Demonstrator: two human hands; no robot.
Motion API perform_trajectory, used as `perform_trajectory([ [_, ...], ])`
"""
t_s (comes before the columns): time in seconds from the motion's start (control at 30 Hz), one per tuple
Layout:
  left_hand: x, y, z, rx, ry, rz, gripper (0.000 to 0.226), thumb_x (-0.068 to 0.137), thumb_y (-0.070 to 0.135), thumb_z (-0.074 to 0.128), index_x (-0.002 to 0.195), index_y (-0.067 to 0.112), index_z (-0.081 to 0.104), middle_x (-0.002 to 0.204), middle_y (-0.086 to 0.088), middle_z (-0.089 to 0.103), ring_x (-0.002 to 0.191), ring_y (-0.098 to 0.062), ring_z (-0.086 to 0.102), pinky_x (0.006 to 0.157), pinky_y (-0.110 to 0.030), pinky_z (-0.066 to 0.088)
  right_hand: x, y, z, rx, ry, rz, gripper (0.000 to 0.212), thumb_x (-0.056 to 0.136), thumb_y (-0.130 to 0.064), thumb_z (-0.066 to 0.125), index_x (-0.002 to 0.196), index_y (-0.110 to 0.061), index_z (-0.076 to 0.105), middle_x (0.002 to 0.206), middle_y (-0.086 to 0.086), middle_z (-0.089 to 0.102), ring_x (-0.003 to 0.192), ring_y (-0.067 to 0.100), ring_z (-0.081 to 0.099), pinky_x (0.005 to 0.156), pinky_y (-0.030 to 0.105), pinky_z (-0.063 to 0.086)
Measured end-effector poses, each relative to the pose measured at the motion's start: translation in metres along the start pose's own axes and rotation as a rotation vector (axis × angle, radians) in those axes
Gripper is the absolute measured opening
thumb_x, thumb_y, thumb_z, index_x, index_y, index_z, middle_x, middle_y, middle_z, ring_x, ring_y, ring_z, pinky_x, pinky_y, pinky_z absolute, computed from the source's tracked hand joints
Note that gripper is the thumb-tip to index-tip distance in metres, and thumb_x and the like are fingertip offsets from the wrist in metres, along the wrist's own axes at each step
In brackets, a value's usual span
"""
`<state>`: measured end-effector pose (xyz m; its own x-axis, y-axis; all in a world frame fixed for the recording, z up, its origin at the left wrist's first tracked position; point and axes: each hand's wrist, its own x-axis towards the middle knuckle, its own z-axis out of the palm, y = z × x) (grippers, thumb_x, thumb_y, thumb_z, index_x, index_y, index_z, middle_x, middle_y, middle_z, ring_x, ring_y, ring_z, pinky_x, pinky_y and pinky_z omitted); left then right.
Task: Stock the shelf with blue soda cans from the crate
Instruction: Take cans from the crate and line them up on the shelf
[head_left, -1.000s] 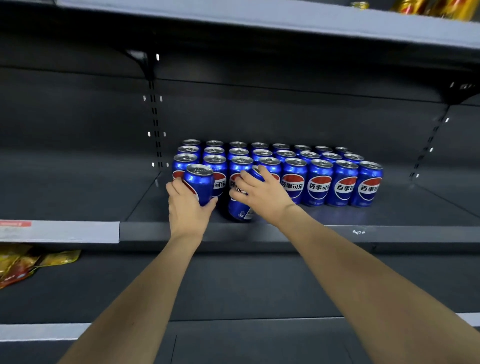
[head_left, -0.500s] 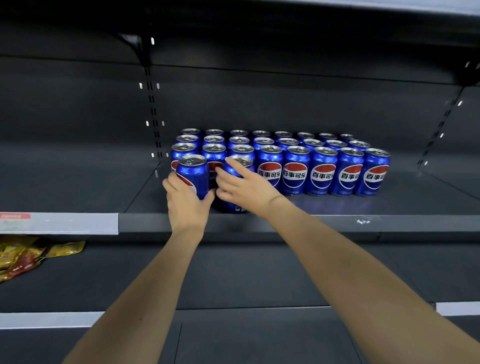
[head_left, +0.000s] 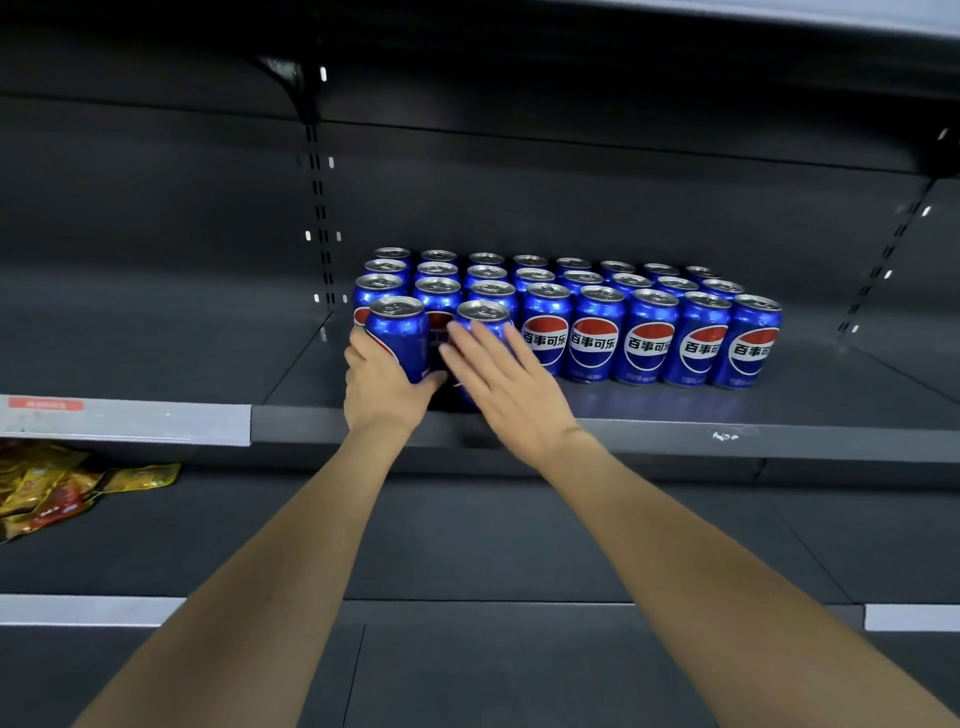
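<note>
Lower shelf: dark and bare below the can block, with yellow and red snack packets (head_left: 62, 486) lying far to its left.
Shelf edge: the grey front lip (head_left: 675, 434) runs just in front of the can block; a pale price strip with a red tag (head_left: 45, 404) sits to the left, its print too small to read.
Left hand: the left hand (head_left: 387, 387) curls round the left front can (head_left: 397, 332), which stands on the shelf at the block's front left corner.
Right hand: the right hand (head_left: 506, 382) has straight, spread fingers lying flat against the right front can (head_left: 480, 325), gripping nothing.
Can block: blue soda cans (head_left: 597, 332) stand upright in tight rows, running back toward the rear wall.
Crate: not in view.
Labels: the front row shows a red, white and blue globe logo with the Chinese characters 百事可乐, the Pepsi name; the small print at the can bases is unreadable.
Risk, tipping: the two new cans sit nearest the lip, so a careless pull-away of either hand could topple one off the front.
Risk, knock-on: too hard a push from the flat hand could jostle the packed rows behind.
Risk, facing: the left can's logo looks turned aside, so it may end up facing differently from the rest of the front row.
</note>
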<state>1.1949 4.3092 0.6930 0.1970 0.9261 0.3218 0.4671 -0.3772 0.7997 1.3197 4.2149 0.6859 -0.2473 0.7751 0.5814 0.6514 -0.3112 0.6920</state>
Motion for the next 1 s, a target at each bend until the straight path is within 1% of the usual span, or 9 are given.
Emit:
perform_trajectory([
  [0.07,-0.003,-0.001,-0.002,0.015,-0.030,0.000,0.111,0.068,0.033,0.083,0.145,0.008,0.007,0.142,-0.016,0.032,0.128,-0.033,0.039,0.100,-0.045,0.039,-0.002,-0.007,-0.003,0.279,0.101,0.266,0.071,0.070,-0.008,0.062,0.139,-0.008,0.045,0.145,0.011,0.044,0.131,0.029,0.042,0.110,0.044,0.032],
  [0.13,-0.006,-0.004,-0.004,0.019,-0.049,-0.007,0.116,0.069,0.031,0.082,0.148,0.009,-0.001,0.144,-0.016,0.031,0.131,-0.033,0.036,0.102,-0.045,0.036,-0.004,-0.014,-0.007,0.483,0.120,0.499,0.077,0.065,-0.007,0.071,0.137,-0.003,0.043,0.142,0.016,0.045,0.128,0.032,0.043,0.107,0.045,0.036],
  [0.23,-0.006,-0.009,-0.007,0.036,-0.063,-0.009,0.118,0.071,0.031,0.081,0.148,0.010,-0.005,0.146,-0.016,0.030,0.132,-0.034,0.035,0.104,-0.046,0.036,-0.004,-0.023,-0.012,0.644,0.009,0.742,0.082,0.073,-0.025,0.076,0.141,-0.001,0.037,0.143,0.019,0.041,0.132,0.034,0.040,0.108,0.045,0.036],
  [0.33,-0.004,-0.014,-0.013,0.030,-0.081,0.007,0.119,0.071,0.031,0.081,0.149,0.012,-0.007,0.147,-0.015,0.030,0.133,-0.033,0.035,0.106,-0.047,0.036,0.005,-0.025,-0.014,0.781,-0.169,0.909,0.094,0.077,-0.045,0.072,0.147,-0.005,0.024,0.147,0.014,0.034,0.136,0.029,0.032,0.112,0.038,0.026],
  [0.47,0.001,-0.017,-0.021,-0.021,-0.118,0.022,0.120,0.071,0.027,0.081,0.149,0.013,-0.009,0.148,-0.012,0.031,0.134,-0.029,0.036,0.106,-0.043,0.035,0.024,-0.027,-0.017,0.855,-0.262,1.034,0.099,0.069,-0.060,0.073,0.141,-0.008,0.029,0.138,0.009,0.042,0.128,0.026,0.038,0.104,0.035,0.031],
  [0.63,0.005,-0.022,-0.020,-0.007,-0.213,0.000,0.115,0.076,0.031,0.076,0.149,0.013,-0.011,0.141,-0.004,0.045,0.130,-0.024,0.042,0.110,-0.049,0.031,0.034,-0.041,-0.014,1.009,-0.320,1.228,0.082,0.071,-0.045,0.079,0.128,-0.003,0.037,0.129,0.013,0.046,0.119,0.029,0.047,0.096,0.037,0.041],
  [0.73,0.006,-0.031,-0.017,0.011,-0.224,0.035,0.095,0.076,0.031,0.075,0.148,0.018,0.014,0.135,-0.001,0.051,0.126,-0.021,0.047,0.108,-0.046,0.035,0.034,-0.044,-0.007,1.141,-0.280,1.236,0.076,0.075,-0.034,0.077,0.131,-0.003,0.037,0.131,0.013,0.049,0.120,0.029,0.048,0.100,0.041,0.041],
  [0.83,0.007,-0.037,-0.017,0.002,-0.152,0.097,0.075,0.071,0.032,0.080,0.133,0.016,0.042,0.126,-0.001,0.057,0.117,-0.020,0.054,0.101,-0.041,0.043,0.032,-0.044,-0.005,1.198,-0.275,1.175,0.072,0.079,-0.032,0.073,0.135,-0.008,0.035,0.132,0.007,0.054,0.122,0.025,0.051,0.103,0.042,0.037],
  [1.0,0.002,-0.038,-0.013,0.123,0.059,0.037,0.079,0.068,0.045,0.079,0.129,0.010,0.045,0.123,-0.008,0.053,0.115,-0.023,0.052,0.102,-0.039,0.039,0.029,-0.040,-0.004,1.199,-0.336,1.105,0.066,0.084,-0.036,0.068,0.135,-0.012,0.034,0.131,0.002,0.056,0.122,0.024,0.051,0.104,0.040,0.030],
])
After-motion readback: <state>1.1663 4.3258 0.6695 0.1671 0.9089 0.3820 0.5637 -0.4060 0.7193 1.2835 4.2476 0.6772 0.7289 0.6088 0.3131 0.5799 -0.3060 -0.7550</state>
